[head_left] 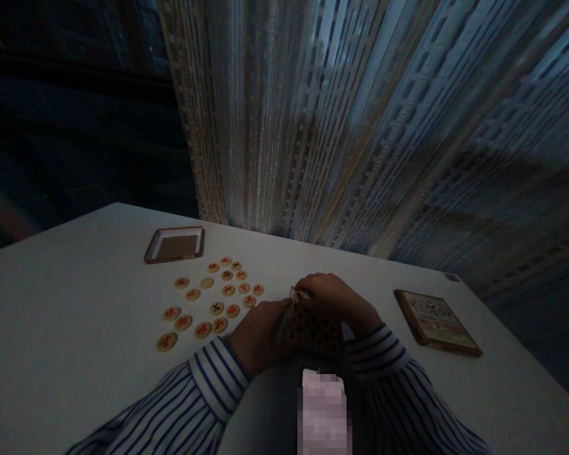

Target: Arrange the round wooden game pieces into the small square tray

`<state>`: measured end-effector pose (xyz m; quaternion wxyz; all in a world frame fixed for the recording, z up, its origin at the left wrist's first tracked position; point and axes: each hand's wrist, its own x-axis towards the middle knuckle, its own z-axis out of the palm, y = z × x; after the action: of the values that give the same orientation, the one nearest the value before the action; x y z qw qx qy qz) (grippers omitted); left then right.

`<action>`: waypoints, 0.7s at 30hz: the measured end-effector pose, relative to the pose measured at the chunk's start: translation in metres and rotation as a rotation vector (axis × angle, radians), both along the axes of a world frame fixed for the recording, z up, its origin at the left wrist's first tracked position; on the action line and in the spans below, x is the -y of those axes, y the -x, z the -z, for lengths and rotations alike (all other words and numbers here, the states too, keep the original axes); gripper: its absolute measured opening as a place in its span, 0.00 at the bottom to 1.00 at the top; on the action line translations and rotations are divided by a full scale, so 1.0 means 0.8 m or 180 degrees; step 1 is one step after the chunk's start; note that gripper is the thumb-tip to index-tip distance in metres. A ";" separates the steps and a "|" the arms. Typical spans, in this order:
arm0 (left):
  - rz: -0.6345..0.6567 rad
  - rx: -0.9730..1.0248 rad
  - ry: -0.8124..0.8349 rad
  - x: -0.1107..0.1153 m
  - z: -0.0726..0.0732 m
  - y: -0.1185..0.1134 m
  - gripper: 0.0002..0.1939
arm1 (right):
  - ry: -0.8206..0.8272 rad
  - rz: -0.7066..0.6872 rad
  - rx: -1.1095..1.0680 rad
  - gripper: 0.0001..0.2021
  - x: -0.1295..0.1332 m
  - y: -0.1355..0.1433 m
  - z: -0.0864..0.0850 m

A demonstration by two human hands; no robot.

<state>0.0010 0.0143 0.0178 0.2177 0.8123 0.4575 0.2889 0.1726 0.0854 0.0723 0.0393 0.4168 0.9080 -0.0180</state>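
Note:
Between my hands sits a shallow box of Chinese chess pieces, dim in shadow and partly covered by my fingers. My left hand grips the left side of this box, its thumb along the edge. At the box's far left corner, my right hand has its fingers closed on one round chess piece; whether that piece touches the box floor I cannot tell. Loose wooden pieces, marked in red or black, lie spread over the table left of my left hand. One piece shows a plain face.
A shallow brown-rimmed tray lies at the back left of the white table. To the right rests a framed lid with printed writing. A pixelated pinkish object is in front of the box. A string curtain hangs behind.

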 end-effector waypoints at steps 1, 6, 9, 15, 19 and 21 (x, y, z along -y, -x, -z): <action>0.0009 0.0003 -0.0001 0.000 0.001 0.000 0.31 | -0.0007 0.0006 0.0013 0.15 0.000 0.000 0.000; -0.0010 -0.0012 -0.0006 -0.001 0.005 0.000 0.33 | -0.0048 0.0020 0.0034 0.14 0.002 0.001 0.001; -0.0029 -0.0021 -0.0012 0.000 0.004 0.000 0.33 | -0.0015 0.0047 0.0035 0.15 0.002 0.000 -0.001; 0.0014 0.0011 -0.0003 0.000 0.001 -0.001 0.30 | 0.0120 0.0025 -0.0128 0.14 0.002 -0.004 -0.010; -0.0007 -0.0049 0.0010 0.000 0.001 -0.001 0.30 | 0.0181 -0.0100 -0.0189 0.13 0.000 -0.004 -0.007; -0.0037 -0.0066 -0.0020 0.000 0.000 -0.001 0.30 | 0.0176 -0.0144 -0.0190 0.13 -0.001 -0.003 -0.004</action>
<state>0.0022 0.0145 0.0175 0.2088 0.8132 0.4636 0.2831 0.1753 0.0860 0.0754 0.0242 0.3942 0.9171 -0.0547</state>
